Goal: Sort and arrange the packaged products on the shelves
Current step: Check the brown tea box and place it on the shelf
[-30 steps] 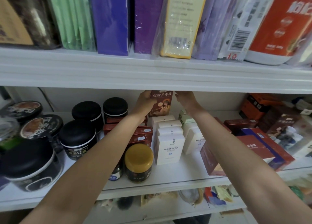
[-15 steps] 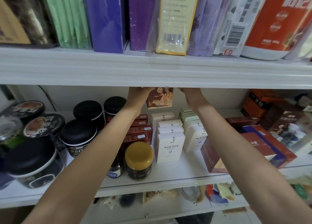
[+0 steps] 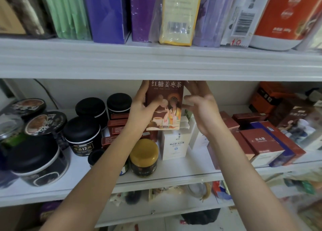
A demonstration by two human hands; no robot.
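**Middle shelf, both hands at one box.** My left hand point(image 3: 139, 112) grips a dark red cardboard box point(image 3: 165, 112), which is upright and printed with a painted figure under a line of characters. My thumb is curled over its front face and my other fingers are wrapped behind its left edge.

My right hand point(image 3: 203, 114) stands at the box's right edge. Its fingers point(image 3: 197, 91) are spread and nearly straight, and the thumb touches that edge. Whether the longer fingers reach the back of the box, I cannot tell.

The box is held in the air above the middle of the white middle shelf point(image 3: 174, 173). Its top is just under the front lip of the white upper shelf point(image 3: 156, 62), and its bottom is over a row of tall white cartons point(image 3: 174, 145).

- **Left of the cartons:** a squat jar with a yellow lid point(image 3: 144, 152) stands near the front edge, with flat dark red packs point(image 3: 118, 124) stacked behind it.
- **Left end:** round tins with black lids point(image 3: 81, 135).
- **Right end:** red-brown boxes point(image 3: 261, 142) lie tilted.
- **Upper shelf:** purple boxes point(image 3: 108, 13) stand on end, with a yellow packet in clear wrap point(image 3: 179, 16) beside them.
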